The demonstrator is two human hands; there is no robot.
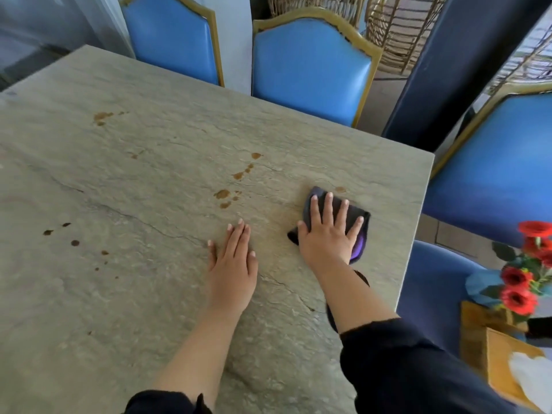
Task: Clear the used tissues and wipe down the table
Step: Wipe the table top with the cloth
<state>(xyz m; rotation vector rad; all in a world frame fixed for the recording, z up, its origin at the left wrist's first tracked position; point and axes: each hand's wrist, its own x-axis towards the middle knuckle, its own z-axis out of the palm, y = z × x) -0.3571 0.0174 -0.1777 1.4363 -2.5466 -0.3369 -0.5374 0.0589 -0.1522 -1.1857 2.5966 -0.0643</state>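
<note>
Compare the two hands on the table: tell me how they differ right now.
The right hand presses flat on a dark cloth, fingers spread wide; the left hand rests on the bare table, fingers close together. The right hand lies nearer the table's right edge; the left sits nearer the brown stains. Both lie palm down, with dark sleeves pushed up.

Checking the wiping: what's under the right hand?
A dark cloth lies flat under the right hand on the table. Any stain beneath it is hidden.
</note>
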